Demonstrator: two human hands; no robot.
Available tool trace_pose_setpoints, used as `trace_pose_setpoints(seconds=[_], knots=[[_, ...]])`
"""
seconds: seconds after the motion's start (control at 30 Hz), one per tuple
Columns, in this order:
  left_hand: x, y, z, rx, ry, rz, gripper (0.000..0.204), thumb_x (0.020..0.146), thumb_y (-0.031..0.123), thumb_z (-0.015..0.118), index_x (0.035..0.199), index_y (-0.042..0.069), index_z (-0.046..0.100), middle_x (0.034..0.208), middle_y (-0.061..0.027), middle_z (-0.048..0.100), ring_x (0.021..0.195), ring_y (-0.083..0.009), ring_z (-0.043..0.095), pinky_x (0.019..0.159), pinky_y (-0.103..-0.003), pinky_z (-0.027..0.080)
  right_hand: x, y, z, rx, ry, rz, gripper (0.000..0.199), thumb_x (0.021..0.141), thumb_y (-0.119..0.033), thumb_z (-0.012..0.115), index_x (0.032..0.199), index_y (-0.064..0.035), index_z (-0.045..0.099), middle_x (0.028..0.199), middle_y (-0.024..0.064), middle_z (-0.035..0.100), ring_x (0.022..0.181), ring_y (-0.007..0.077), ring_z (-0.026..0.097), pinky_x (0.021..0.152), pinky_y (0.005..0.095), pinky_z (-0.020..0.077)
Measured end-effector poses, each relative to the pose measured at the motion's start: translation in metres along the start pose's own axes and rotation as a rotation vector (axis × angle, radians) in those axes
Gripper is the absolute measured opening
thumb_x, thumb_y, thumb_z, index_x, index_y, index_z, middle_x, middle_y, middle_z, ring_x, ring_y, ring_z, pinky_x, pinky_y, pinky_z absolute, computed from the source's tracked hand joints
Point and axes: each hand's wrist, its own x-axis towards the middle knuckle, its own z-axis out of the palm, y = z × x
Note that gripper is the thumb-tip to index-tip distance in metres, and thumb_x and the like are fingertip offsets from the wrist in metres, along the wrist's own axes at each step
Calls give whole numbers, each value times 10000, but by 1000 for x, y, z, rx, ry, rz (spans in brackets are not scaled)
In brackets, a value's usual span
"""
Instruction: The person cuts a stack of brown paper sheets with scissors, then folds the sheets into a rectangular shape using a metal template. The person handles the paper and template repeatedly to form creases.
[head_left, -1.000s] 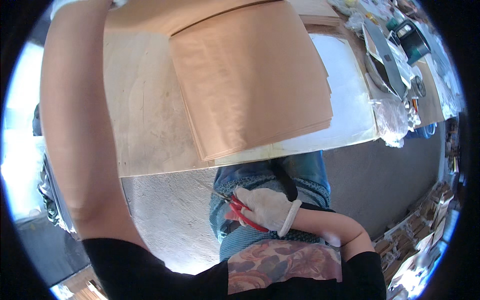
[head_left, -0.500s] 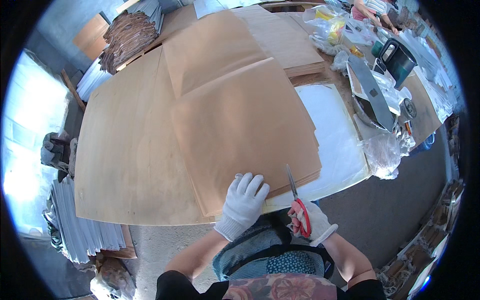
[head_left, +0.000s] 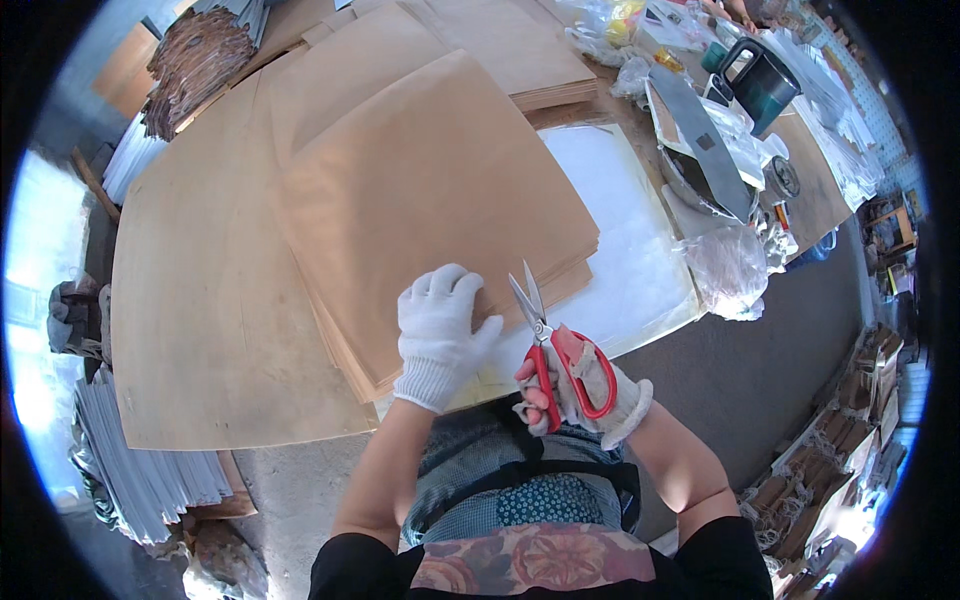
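A stack of brown kraft paper sheets (head_left: 420, 190) lies askew in front of me on a pale wooden board. My left hand (head_left: 441, 318), in a white knitted glove, rests on the near edge of the stack with its fingers stretched out. In my right hand (head_left: 590, 395), also gloved but with bare fingertips showing, are red-handled scissors (head_left: 543, 335). Their blades stand apart and point up and away, close to the near right corner of the stack. Some fingers sit in and around the handle loops.
White sheeting (head_left: 625, 230) covers the board right of the stack. Farther right are a dark kettle (head_left: 762, 88), a grey flat piece (head_left: 705, 145) and crumpled plastic bags (head_left: 725, 265). Another paper pile (head_left: 510, 45) lies behind. Grey sheets (head_left: 150, 455) stand below the board's left side.
The scissors have come up and left, and their blades have opened. The upper sheets of the stack now lie turned differently. My left hand stays on the paper's near edge; the view has shifted.
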Motion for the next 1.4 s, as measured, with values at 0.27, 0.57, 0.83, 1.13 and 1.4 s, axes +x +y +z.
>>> trace_pose_setpoints(seconds=[0.27, 0.57, 0.83, 1.13, 1.4], knots=[[9, 18, 2, 84, -44, -149, 438, 792, 310, 794, 1168, 121, 673, 1189, -103, 627, 1147, -345, 585, 975, -480, 472, 10, -7, -12, -59, 34, 106, 917, 939, -864, 372, 1048, 11, 624, 754, 96, 612, 708, 251, 677, 669, 370, 577], [6, 16, 5, 101, 6, -150, 350, 848, 166, 724, 1189, 106, 671, 1168, -116, 655, 1105, -346, 624, 956, -475, 511, -19, -30, -49, -401, 251, -43, 628, 1011, -658, 576, 1052, -32, 598, 654, 29, 595, 612, 181, 643, 585, 322, 545], [5, 0, -5, -11, -46, -96, 302, 874, 119, 691, 1175, 107, 668, 1188, -99, 651, 1103, -346, 621, 949, -466, 525, -37, -38, -48, -518, 143, -51, 623, 1035, -628, 555, 1083, -9, 604, 697, 33, 616, 609, 156, 641, 569, 296, 552], [8, -8, -13, -84, -109, -12, 372, 860, 106, 728, 1224, 80, 659, 1199, -134, 643, 1125, -363, 621, 967, -446, 526, -6, -52, -86, -538, 334, -141, 598, 1021, -637, 576, 950, -45, 628, 613, 9, 558, 512, 147, 579, 492, 300, 484], [50, -52, -37, -600, -613, -132, 443, 898, 281, 692, 1285, 67, 667, 1275, -152, 645, 1191, -309, 648, 1041, -389, 519, 17, 61, 4, -365, 2, 109, 512, 1066, -546, 555, 1052, -36, 600, 659, 19, 574, 608, 142, 624, 557, 269, 510]])
